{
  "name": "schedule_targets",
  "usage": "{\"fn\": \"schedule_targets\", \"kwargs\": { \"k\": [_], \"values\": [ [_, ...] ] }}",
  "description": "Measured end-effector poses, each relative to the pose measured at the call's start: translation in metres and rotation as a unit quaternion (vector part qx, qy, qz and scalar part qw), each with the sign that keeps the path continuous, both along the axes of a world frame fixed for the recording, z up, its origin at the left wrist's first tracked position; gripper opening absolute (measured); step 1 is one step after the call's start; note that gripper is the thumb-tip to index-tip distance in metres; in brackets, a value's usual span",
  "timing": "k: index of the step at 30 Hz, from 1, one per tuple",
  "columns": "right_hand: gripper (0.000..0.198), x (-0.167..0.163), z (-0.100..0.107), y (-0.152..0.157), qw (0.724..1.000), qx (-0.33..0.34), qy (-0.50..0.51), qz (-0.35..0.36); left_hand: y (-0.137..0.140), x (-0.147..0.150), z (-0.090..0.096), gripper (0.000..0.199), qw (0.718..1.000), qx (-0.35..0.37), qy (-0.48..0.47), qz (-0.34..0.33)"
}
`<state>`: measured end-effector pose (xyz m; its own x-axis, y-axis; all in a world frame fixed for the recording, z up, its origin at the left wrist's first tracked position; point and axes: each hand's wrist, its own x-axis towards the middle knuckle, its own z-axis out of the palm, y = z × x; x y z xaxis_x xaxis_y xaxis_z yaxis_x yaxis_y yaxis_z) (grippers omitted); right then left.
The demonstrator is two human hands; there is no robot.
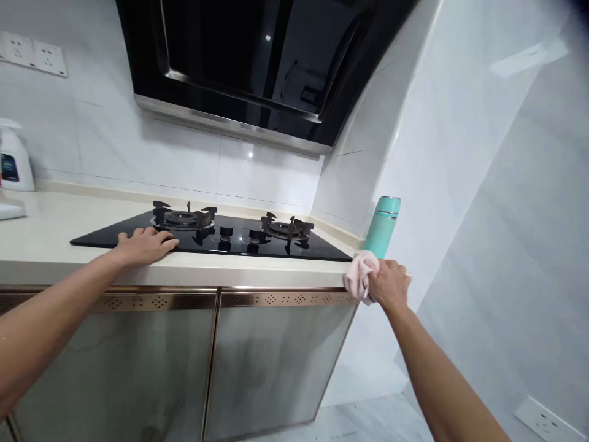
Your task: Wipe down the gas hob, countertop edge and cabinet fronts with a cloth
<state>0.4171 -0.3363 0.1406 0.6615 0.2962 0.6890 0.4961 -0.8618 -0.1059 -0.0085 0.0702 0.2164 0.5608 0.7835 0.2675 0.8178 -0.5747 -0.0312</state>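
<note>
My left hand (143, 247) lies palm down on the front left edge of the black glass gas cooktop (239, 242), fingers stretched out and holding nothing. At the right end of the countertop my right hand (390, 283) is closed round a bunched, pale pink cloth (361, 276), which touches the counter's front edge. Just behind that hand rises a teal thermos bottle (381, 227), looking slightly tilted. Its base is hidden by the cloth and hand. The cooktop carries a left burner (184, 219), a right burner (286, 229) and two black knobs (226, 232) between them.
A black range hood (267, 67) hangs low over the cooktop. On the far left of the pale countertop (59, 212) stands a white spray bottle (15, 158). Cabinet doors (280, 362) lie below, and a tiled wall (483, 245) bounds the right side.
</note>
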Motion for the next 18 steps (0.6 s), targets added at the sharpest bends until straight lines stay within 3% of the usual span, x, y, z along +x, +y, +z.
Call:
{"fn": "schedule_targets", "kwargs": {
  "k": [4, 7, 13, 18],
  "values": [
    [0.055, 0.025, -0.021, -0.006, 0.988, 0.151, -0.006, -0.042, -0.007, 0.001, 0.004, 0.06, 0.999, -0.029, 0.006, 0.014],
    [0.05, 0.024, -0.021, 0.002, 0.979, 0.198, 0.002, -0.053, -0.007, 0.002, 0.004, 0.06, 0.999, -0.029, 0.004, 0.022],
    [0.049, -0.003, 0.003, 0.016, 0.997, 0.073, 0.033, -0.02, 0.003, 0.004, -0.002, 0.061, 0.999, -0.024, -0.019, 0.008],
    [0.05, -0.078, 0.02, 0.073, 0.996, -0.012, 0.006, 0.087, 0.005, 0.003, -0.004, 0.064, 0.999, -0.033, -0.027, 0.002]
  ]
}}
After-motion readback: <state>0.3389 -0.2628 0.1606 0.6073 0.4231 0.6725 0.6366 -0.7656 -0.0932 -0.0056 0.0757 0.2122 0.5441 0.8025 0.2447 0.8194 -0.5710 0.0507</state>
